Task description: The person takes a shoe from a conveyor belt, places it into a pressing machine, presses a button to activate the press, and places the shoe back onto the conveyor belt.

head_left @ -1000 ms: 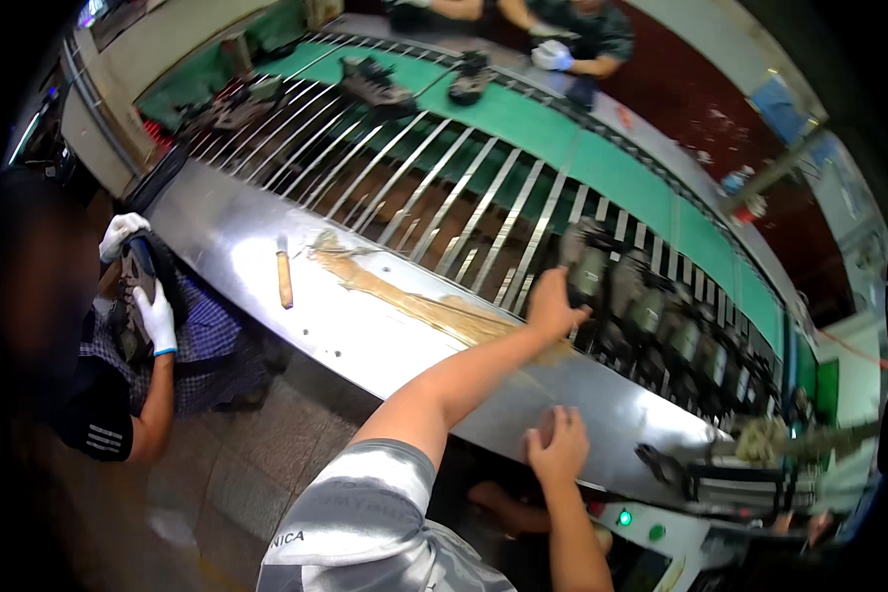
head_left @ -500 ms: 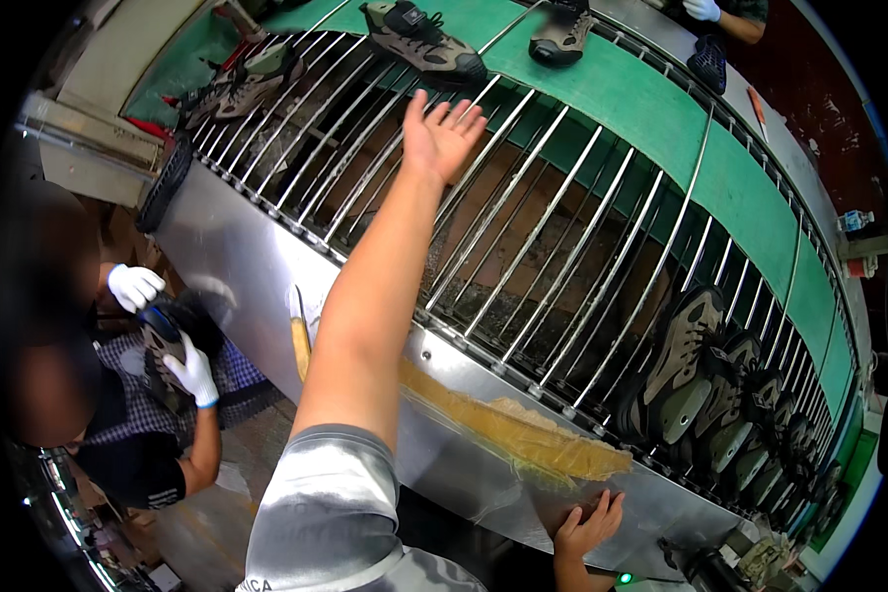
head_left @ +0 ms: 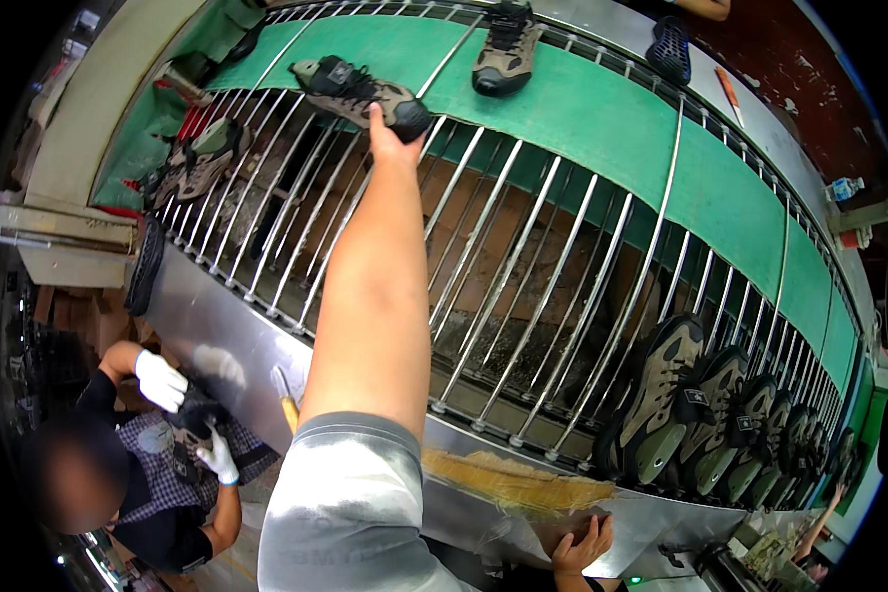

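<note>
My left hand reaches far across the metal rods and grips the toe end of a brown and black sports shoe. The thumb lies against the shoe's near side; the other fingers are hidden at or under the toe. This shoe lies on its side over the edge of the green belt, with a grey-green piece at its heel. My right hand is low at the right, fingers apart, against the steel side panel below a torn strip of yellow tape; it holds nothing.
More shoes stand in a row on the rods at right; another shoe sits on the green belt. A gloved co-worker handles a shoe at lower left. A yellow-handled tool lies by my forearm. Black soles rest at the edges.
My left hand has gone from open, palm up below the shoe, to gripping its toe. The view has shifted, and my right hand stays at the panel.
</note>
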### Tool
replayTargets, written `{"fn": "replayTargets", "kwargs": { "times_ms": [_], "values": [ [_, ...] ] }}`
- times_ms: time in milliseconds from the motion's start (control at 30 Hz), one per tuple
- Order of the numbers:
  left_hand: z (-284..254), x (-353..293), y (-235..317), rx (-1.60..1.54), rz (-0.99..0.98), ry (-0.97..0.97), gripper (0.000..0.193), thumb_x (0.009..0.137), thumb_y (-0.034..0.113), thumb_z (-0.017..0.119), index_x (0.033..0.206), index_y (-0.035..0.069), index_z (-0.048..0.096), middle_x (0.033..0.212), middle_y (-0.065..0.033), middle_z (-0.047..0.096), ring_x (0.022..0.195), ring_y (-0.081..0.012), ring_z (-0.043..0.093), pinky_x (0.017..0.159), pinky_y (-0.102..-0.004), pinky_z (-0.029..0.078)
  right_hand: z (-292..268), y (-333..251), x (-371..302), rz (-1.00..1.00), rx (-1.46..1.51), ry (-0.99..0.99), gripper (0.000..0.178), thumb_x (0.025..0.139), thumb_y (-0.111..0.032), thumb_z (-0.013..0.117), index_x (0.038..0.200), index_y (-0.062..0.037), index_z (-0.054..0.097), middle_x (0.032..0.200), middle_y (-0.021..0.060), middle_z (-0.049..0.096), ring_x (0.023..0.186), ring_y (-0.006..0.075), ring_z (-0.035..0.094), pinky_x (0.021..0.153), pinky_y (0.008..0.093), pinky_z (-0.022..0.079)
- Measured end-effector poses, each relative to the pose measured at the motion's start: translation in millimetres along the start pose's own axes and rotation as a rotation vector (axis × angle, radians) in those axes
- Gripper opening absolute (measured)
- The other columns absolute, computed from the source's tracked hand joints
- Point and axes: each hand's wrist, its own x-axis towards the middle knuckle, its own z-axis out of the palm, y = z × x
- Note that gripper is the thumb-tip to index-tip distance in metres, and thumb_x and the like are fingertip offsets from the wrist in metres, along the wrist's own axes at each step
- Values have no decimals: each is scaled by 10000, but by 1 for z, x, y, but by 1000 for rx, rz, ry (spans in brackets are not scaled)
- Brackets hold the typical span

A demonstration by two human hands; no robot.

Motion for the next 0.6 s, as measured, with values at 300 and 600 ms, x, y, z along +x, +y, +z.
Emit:
{"fn": "replayTargets", "kwargs": {
  "times_ms": [300, 600],
  "values": [
    [-6, 0, 0, 97, 40, -36, 504, 836, 418, 692, 1206, 113, 537, 1173, -120, 604, 1025, -332, 611, 894, -526, 519, 1, 1, 1, 2, 20, -27, 548, 864, -374, 486, 1272, -9, 504, 1406, 276, 387, 1233, 456, 371, 1021, 550, 299],
    [-60, -157, 52, 385, -131, -166, 550, 867, 466, 613, 1281, 124, 494, 1258, -116, 573, 1134, -312, 570, 990, -515, 449, 2, 2, 5, -38, 84, 47, 508, 846, -322, 507, 1239, -2, 546, 1376, 263, 440, 1203, 444, 424, 1015, 520, 324]
  ]
}}
